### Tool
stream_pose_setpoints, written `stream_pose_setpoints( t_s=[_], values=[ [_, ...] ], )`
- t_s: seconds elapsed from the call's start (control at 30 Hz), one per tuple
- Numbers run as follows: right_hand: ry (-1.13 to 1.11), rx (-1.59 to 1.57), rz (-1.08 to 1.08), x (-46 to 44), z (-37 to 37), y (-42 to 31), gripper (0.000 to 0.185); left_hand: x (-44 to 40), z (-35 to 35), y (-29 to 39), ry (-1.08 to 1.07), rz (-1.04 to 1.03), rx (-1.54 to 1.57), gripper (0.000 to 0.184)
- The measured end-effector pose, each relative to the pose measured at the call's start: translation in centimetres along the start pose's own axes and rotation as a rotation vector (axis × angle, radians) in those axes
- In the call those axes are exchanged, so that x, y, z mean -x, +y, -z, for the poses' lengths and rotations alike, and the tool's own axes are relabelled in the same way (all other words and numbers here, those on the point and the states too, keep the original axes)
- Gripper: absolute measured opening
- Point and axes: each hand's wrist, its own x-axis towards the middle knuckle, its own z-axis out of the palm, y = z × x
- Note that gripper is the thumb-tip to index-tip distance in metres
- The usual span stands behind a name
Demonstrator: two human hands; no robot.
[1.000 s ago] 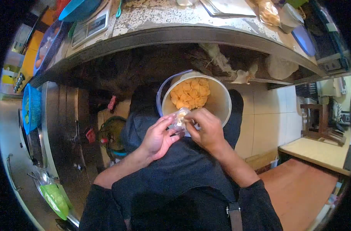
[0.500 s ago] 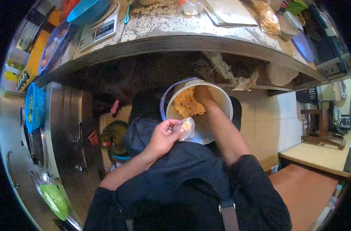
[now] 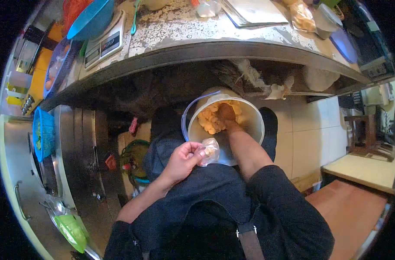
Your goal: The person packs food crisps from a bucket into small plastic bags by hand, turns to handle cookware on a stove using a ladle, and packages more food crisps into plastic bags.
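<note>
Between the person's knees stands a white bucket with a purple-blue handle, holding round orange-yellow chips. My left hand pinches a small clear plastic bag at the bucket's near left rim; a few pale pieces show inside the bag. My right hand reaches down into the bucket among the chips, its fingers hidden from view.
Above the bucket runs a worn worktable with a scale, a blue bowl, papers and a bagged item. A blue basket is at left, a reddish-brown surface at lower right.
My right hand has left the small bag and gone down into the bucket, now among the chips. My left hand still holds the bag, slightly lower than a second ago.
</note>
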Motion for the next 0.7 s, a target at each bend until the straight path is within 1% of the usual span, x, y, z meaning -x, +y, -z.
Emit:
stream_pose_setpoints(
  t_s=[0.1,0.2,0.3,0.4,0.5,0.53,0.6,0.63,0.7],
  values=[
    [-0.113,0.115,0.173,0.6,3.4,-0.1,0.023,0.1,-0.4,-0.1,0.008,0.018,0.079,0.019],
    [-0.274,0.076,0.146,-0.1,5.3,-0.8,0.024,-0.1,-0.9,-0.1,-0.006,0.028,0.12,0.019],
    [-0.167,-0.033,0.095,2.3,8.4,-1.8,0.025,-0.1,-1.1,-0.1,-0.048,0.029,0.115,0.019],
    [-0.29,-0.052,-0.069,5.1,12.9,-4.2,0.026,-0.1,-1.4,-0.2,-0.065,0.017,0.131,0.019],
    [-0.059,0.02,-0.019,8.1,15.9,-5.7,0.021,-0.4,-0.9,-1.2,-0.072,0.004,0.135,0.019],
    [-0.145,-0.143,-0.067,8.8,16.8,-5.7,0.023,-0.6,-0.7,-1.4,-0.078,-0.002,0.131,0.019],
    [-0.319,-0.469,-0.167,10.3,18.3,-5.2,0.027,-0.5,-0.7,-1.5,-0.061,0.018,0.233,0.019],
    [-0.399,-0.577,-0.101,11.3,19.0,-5.3,0.019,-0.5,-0.7,-1.4,-0.05,0.024,0.285,0.019],
    [-0.44,-0.825,-0.105,13.7,20.3,-5.7,0.015,-0.4,-0.8,-0.9,-0.024,0.045,0.324,0.018]
  ],
)
